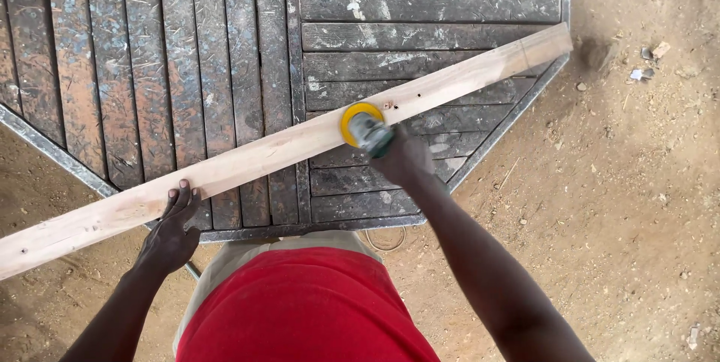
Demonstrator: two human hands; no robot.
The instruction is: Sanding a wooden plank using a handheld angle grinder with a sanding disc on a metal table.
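Note:
A long pale wooden plank (255, 158) lies diagonally across a dark slatted table (420, 40), its ends sticking out past the table's edges. My left hand (171, 228) presses down on the plank near its left end, fingers spread on the wood. My right hand (405, 158) grips a power sander (367, 131) with a round yellow disc that rests on the plank's middle. Small holes show in the wood just right of the disc.
The table has a metal rim (517, 107) and worn, paint-flecked slats. Sandy ground (622, 204) with small stones surrounds it. A cable loop (386, 239) lies under the table's near edge. My red shirt fills the bottom centre.

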